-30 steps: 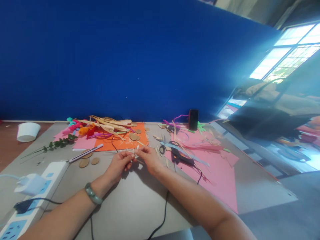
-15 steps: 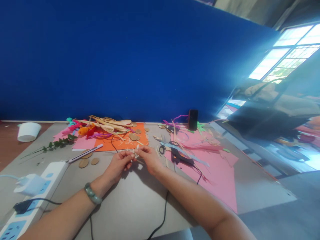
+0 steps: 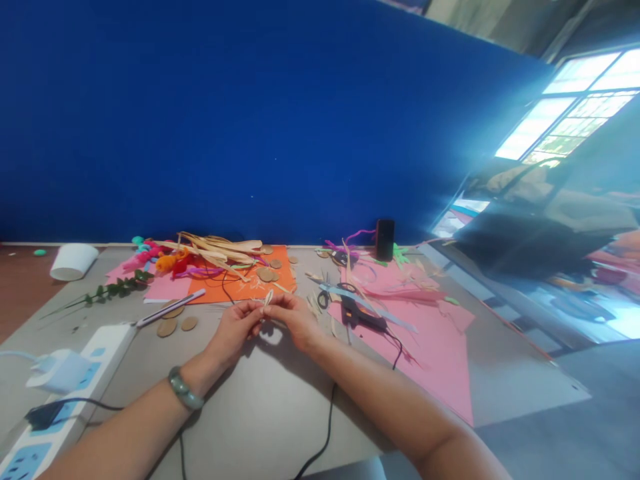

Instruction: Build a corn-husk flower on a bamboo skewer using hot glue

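Note:
My left hand (image 3: 235, 329) and my right hand (image 3: 296, 319) meet at the middle of the grey table (image 3: 260, 407), fingertips pinched together on a small pale straw strip (image 3: 267, 298) that sticks up between them. A green bangle (image 3: 184, 390) sits on my left wrist. Behind my hands lies an orange sheet (image 3: 250, 283) with dried straw leaves (image 3: 215, 248) and brown card discs (image 3: 267, 273). Right of my right hand lie scissors (image 3: 327, 293) and a black glue gun (image 3: 363, 317) on pink paper (image 3: 430, 347).
A white power strip (image 3: 75, 383) with a plugged charger lies at the left, with a white pen-like tool (image 3: 170, 308) and brown discs (image 3: 173, 325) beside it. A green sprig (image 3: 113, 288), a white cup (image 3: 74, 261), coloured pipe cleaners (image 3: 155, 255) and a black phone (image 3: 385, 239) sit farther back. A black cable (image 3: 325, 427) crosses the front.
My hands have lifted slightly and drawn closer, and the straw strip now stands upright between my fingertips. The view has shifted a little to the left.

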`<move>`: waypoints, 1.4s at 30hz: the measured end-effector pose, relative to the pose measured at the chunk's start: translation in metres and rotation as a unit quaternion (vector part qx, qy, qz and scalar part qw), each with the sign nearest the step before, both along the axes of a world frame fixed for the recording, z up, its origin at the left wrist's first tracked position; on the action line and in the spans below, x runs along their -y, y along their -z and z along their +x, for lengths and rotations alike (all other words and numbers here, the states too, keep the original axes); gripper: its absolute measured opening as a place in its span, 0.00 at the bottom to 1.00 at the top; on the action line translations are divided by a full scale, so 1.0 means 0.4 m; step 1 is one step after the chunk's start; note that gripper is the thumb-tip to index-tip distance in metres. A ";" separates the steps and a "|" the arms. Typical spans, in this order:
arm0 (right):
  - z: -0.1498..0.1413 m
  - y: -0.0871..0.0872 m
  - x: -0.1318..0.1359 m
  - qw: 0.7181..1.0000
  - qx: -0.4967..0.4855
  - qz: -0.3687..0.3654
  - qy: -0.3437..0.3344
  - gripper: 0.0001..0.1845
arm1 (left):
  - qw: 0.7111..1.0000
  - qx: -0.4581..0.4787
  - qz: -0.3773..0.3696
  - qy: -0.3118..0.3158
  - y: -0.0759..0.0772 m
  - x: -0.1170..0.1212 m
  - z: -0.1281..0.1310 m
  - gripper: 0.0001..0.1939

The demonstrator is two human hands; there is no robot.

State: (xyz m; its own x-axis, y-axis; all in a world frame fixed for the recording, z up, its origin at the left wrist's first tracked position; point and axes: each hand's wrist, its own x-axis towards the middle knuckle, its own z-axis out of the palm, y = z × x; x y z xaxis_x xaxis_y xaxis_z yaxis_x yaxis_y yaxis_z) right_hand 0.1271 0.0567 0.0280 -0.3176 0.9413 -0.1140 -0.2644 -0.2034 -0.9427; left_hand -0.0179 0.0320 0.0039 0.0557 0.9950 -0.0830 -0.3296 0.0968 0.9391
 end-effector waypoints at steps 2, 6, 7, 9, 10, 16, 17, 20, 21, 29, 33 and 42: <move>0.000 0.002 0.000 1.000 0.001 -0.001 0.002 0.12 | 1.000 -0.001 0.003 -0.002 0.002 0.000 0.000 0.14; -0.001 0.004 0.000 1.000 -0.006 0.004 0.005 0.11 | 1.000 -0.011 0.013 -0.001 0.005 -0.001 -0.001 0.14; -0.001 0.005 0.000 1.000 -0.009 0.005 0.004 0.11 | 1.000 -0.012 0.015 -0.001 0.005 -0.002 -0.001 0.14; -0.001 0.007 -0.002 1.000 -0.010 0.005 0.002 0.12 | 1.000 -0.016 0.016 -0.002 0.007 -0.002 -0.001 0.14; -0.001 0.008 -0.002 1.000 -0.009 0.005 0.002 0.12 | 1.000 -0.019 0.016 -0.002 0.008 -0.003 -0.001 0.15; -0.005 0.009 -0.002 1.000 -0.010 0.003 0.022 0.15 | 0.999 -0.024 0.032 0.004 0.016 -0.006 -0.002 0.15; -0.006 0.011 -0.002 1.000 -0.008 0.002 0.028 0.15 | 0.999 -0.025 0.033 0.005 0.017 -0.006 -0.002 0.15; -0.007 0.017 -0.003 0.999 -0.003 0.003 0.036 0.15 | 0.999 -0.027 0.028 0.006 0.016 -0.005 0.000 0.13; -0.008 0.018 -0.003 0.999 -0.004 0.003 0.036 0.15 | 0.999 -0.027 0.025 0.004 0.015 -0.004 0.001 0.13; -0.011 0.020 -0.004 0.999 0.001 0.013 0.037 0.15 | 0.999 -0.027 0.020 -0.007 0.014 -0.004 0.001 0.15; -0.017 0.028 0.001 0.999 -0.005 0.013 0.045 0.16 | 0.999 -0.033 0.017 -0.008 0.018 -0.005 0.001 0.14; 0.065 -0.077 -0.060 0.933 0.291 0.207 -0.039 0.13 | 0.999 -0.029 0.014 -0.013 0.014 -0.004 0.005 0.15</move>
State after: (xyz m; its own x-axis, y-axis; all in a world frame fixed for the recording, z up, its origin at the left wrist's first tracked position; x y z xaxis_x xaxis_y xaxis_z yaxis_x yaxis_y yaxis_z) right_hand 0.1533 0.0807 0.0586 -0.3842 0.9198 0.0804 0.3163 0.2130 -0.9244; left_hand -0.0158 0.0335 -0.0019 0.0260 0.9980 -0.0571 -0.2757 0.0621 0.9592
